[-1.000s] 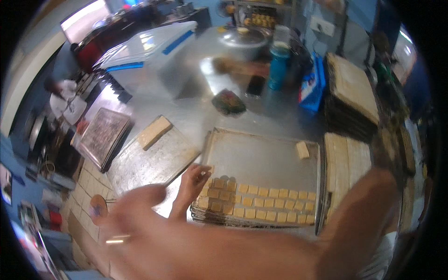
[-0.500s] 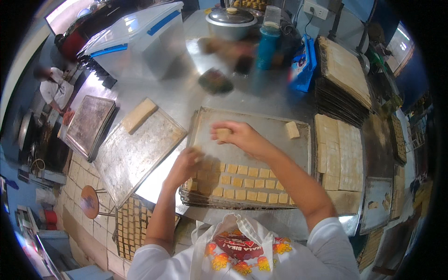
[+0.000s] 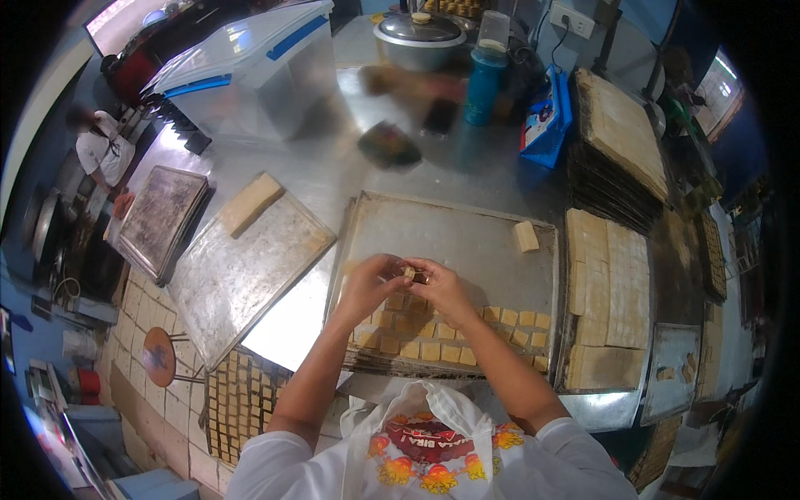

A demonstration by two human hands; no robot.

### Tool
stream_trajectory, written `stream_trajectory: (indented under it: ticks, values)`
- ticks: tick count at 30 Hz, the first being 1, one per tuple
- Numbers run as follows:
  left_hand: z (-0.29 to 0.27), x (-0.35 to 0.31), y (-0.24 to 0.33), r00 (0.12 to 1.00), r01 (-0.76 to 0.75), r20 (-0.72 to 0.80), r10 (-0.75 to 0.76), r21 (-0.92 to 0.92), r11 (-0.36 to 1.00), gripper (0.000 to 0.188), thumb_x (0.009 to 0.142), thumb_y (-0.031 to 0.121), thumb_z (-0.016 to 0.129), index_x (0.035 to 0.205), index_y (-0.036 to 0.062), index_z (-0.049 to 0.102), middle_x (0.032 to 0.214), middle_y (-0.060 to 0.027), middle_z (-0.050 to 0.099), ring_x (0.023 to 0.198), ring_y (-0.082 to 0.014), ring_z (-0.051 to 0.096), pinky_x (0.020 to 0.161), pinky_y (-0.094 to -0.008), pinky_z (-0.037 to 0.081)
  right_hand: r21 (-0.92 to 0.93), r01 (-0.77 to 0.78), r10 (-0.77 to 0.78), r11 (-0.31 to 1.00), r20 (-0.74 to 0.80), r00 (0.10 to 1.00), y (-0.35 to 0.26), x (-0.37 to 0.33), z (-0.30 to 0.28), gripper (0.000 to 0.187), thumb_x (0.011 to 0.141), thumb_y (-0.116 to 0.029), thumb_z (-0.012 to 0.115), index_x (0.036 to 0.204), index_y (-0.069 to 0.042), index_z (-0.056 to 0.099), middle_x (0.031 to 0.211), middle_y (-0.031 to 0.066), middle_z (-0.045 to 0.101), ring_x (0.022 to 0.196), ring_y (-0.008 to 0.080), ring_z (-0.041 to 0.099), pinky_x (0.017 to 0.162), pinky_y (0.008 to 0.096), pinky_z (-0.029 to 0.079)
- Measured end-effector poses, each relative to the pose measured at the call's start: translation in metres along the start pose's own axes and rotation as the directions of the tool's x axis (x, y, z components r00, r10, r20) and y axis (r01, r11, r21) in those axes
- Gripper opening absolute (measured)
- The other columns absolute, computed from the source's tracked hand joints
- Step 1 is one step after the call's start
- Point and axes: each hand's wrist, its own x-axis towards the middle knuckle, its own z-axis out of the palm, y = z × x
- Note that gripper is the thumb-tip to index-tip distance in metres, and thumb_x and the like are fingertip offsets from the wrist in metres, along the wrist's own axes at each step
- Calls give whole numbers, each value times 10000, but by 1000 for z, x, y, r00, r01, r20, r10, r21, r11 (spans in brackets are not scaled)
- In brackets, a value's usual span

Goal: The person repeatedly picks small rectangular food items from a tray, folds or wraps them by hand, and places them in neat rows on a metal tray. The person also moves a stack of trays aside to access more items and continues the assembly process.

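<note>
Over the metal baking tray (image 3: 433,225), my left hand (image 3: 372,285) and my right hand (image 3: 437,288) meet fingertip to fingertip. Both are closed on a small pale dough piece (image 3: 409,272), partly hidden by my fingers. Below them on the tray lie rows of flat square dough pieces (image 3: 429,351); my hands and forearms cover some. A thicker dough block (image 3: 526,237) rests alone near the tray's far right corner.
To the left, another tray (image 3: 242,267) carries a long dough bar (image 3: 252,204). Right of my tray lie large scored dough slabs (image 3: 612,283), with stacked sheets (image 3: 621,133) behind. A clear bin (image 3: 258,83), lidded pot (image 3: 419,42) and teal bottle (image 3: 484,87) stand farther back. One person (image 3: 104,150) is at far left.
My hands have come together over the tray, the right one moving down and nearer to me, the left one moving right. Both now grip one dough piece.
</note>
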Motion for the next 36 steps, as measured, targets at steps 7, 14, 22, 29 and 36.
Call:
stream_trajectory:
  ticks: [7,14,22,29,36]
  values:
    - [0,3,-6,999,37,-3,-37,-56,998,256,807,88,675,1037,-2,610,853,-63,661,731,-99,612,632,-233,498,76,113,-112,991,-20,994,5,-4,5,408,804,62,617,1192,24,495,1052,58,564,980,124,554,842,233,470]
    - [-2,4,-13,996,85,2,-85,-158,984,258,802,70,653,1044,-4,603,892,-93,661,823,-140,623,736,-262,490,60,102,-96,993,-100,990,4,-1,7,238,811,50,624,1018,-6,520,975,50,574,903,101,560,806,228,479]
    - [0,2,-11,998,8,-69,-11,-49,999,238,804,43,635,1033,-18,618,891,-113,669,833,-162,645,711,-272,507,159,125,-113,979,-87,990,4,-1,10,248,819,41,619,1039,-8,518,970,51,583,905,103,565,819,226,467]
    - [-6,0,2,983,167,-57,-177,-141,976,246,807,65,638,1040,-10,624,892,-101,666,828,-149,633,722,-267,497,165,118,-101,979,-109,989,3,-2,15,273,842,-2,613,1084,3,487,985,67,587,909,112,567,821,235,466]
    - [-43,10,-11,989,105,-107,-100,42,994,242,798,63,621,1038,35,635,856,-69,649,786,-143,602,714,-278,480,323,-36,76,946,-114,990,8,-1,10,308,889,14,506,1185,48,427,1054,130,551,1001,206,590,883,275,483]
